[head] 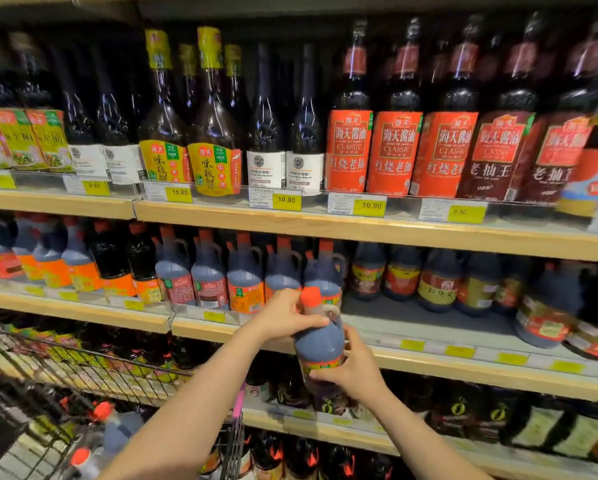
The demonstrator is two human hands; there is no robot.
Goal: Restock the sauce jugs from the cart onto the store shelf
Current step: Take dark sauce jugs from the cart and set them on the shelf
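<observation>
Both hands hold the jug [320,341] upright at the shelf's [429,327] front edge — left hand [283,315] at its neck, right hand [351,370] round its base; slide it back beside the row [245,282], label forward.

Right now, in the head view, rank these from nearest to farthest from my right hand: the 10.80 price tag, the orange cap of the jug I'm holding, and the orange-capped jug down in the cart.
1. Held jug's orange cap, just above the right hand.
2. 10.80 price tag, upper shelf edge, up-left.
3. Cart jug, far lower left.
</observation>
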